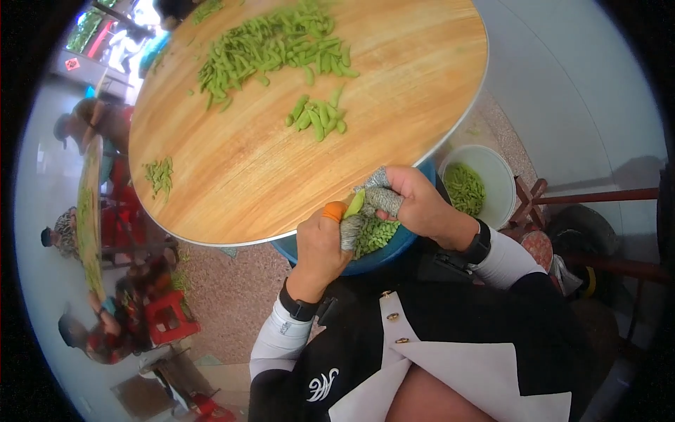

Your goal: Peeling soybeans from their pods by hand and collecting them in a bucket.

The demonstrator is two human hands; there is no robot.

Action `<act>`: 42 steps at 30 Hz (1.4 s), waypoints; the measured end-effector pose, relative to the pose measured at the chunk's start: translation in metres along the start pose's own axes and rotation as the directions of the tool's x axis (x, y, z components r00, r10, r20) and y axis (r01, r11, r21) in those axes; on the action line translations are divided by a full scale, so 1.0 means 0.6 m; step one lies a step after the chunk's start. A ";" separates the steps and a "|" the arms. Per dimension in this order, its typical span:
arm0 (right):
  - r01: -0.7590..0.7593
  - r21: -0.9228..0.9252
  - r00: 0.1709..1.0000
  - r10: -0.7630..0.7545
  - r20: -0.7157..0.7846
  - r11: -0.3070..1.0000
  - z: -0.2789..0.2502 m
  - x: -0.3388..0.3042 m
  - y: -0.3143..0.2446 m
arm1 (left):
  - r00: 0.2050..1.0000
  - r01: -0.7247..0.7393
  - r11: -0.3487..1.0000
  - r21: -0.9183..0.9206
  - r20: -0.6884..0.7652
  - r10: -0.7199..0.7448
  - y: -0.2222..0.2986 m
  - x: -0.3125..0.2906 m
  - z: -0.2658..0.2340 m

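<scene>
A green soybean pod (356, 205) is pinched between my two hands, over a blue basin (365, 265) just past the round table's near edge. My left hand (320, 239) is closed on the pod's lower end; an orange cover and grey wrapping show on its fingers. Grey wrapping also covers fingers of my right hand (420, 204), closed at the pod's other side; its fingertips partly hide the pod. Below, shelled green beans (376, 238) lie in the basin, partly covered by my hands. Farther up the table sits a small heap of pods (318, 117).
A wooden round table (239, 155) carries a large heap of pods (267, 53) and a small pile (159, 174) at its left. To the right, a white bucket (505, 184) contains green pods or beans. Several people sit around another table (88, 211) at left, near a red stool (169, 318).
</scene>
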State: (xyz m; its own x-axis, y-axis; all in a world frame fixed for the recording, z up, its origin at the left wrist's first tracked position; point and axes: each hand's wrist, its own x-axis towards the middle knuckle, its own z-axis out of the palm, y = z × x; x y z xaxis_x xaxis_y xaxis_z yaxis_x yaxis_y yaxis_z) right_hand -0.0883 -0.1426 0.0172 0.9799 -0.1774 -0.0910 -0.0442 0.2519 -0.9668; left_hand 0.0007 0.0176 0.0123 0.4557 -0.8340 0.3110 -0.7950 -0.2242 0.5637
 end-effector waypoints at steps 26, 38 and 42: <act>-0.054 0.135 0.998 0.050 0.029 0.989 0.008 0.005 0.004 | 0.962 0.200 0.812 -0.548 -0.047 -0.268 0.002 -0.017 0.024; -0.069 0.141 0.998 0.067 0.014 0.988 0.014 0.007 0.010 | 0.997 -0.024 0.994 0.106 -0.074 0.032 0.004 0.002 0.002; 0.102 0.084 0.995 -0.102 0.002 0.991 0.019 0.007 0.003 | 0.952 0.224 0.750 -0.623 -0.023 -0.304 0.009 -0.007 0.018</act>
State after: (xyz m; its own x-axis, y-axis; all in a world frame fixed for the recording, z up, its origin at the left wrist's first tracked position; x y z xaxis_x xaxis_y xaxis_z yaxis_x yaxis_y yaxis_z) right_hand -0.0823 -0.1321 0.0178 0.9798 -0.2000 0.0088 0.0721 0.3115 -0.9475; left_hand -0.0098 0.0143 0.0062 0.6848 -0.7147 0.1424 -0.2443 -0.0412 0.9688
